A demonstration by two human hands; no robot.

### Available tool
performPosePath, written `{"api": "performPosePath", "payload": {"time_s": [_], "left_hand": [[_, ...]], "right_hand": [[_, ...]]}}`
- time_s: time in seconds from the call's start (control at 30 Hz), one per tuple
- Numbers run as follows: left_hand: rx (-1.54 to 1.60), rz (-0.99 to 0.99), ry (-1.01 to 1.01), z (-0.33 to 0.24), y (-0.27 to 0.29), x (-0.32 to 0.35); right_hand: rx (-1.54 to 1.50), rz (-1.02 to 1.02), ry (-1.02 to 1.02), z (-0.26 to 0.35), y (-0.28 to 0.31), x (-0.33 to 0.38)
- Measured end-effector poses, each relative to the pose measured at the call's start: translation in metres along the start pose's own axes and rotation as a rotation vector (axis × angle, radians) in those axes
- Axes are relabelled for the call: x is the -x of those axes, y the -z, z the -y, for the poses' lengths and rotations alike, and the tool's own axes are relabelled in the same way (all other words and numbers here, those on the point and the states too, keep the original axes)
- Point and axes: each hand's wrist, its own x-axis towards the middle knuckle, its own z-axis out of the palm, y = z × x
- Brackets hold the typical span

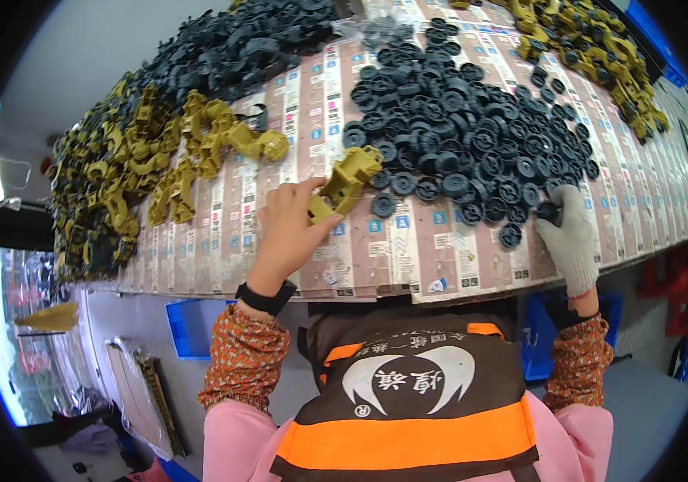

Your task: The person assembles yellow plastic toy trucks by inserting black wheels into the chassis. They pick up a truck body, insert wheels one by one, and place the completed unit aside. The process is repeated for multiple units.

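Yellow body, seemingly wheel-less, is pinched by the left hand, left of many loose wheels; the gloved right hand pinches a dark wheel. Far-right bodies appear already fitted.

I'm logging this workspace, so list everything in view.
Wheels: many, dark, table centre and right
Dark parts: many, blue-grey, table far left
Yellow parts: many, olive, table left and far right
Yellow body: one, olive, left of wheels
Table: one, pinkish-white, centre
Blue bins: two or more, blue, below table
Red plasticware: count unclear, red, far right
Wrapped board: one, pale, lower left
Apron: one, brown-orange, lower centre
Sleeves: two, orange floral, forearms
Left hand: one, bare, gripping yellow body
Right hand: one, grey-gloved, pinching a wheel
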Motion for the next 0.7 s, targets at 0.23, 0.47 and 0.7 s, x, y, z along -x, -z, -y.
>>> {"api": "performPosePath", "payload": {"time_s": [0.23,0.47,0.7], "left_hand": [[0.195,0.099,0.026,-0.014,0.001,-0.026],[0.280,0.110,0.038,-0.009,-0.016,-0.044],[1.291,0.233,0.351,-0.003,0.006,-0.025]], "right_hand": [[-0.067,-0.037,0.058,0.003,-0.008,0.008],[-0.052,-0.082,0.137,0.001,-0.006,0.010],[0.113,-0.141,0.155,0.014,0.004,0.015]]}}
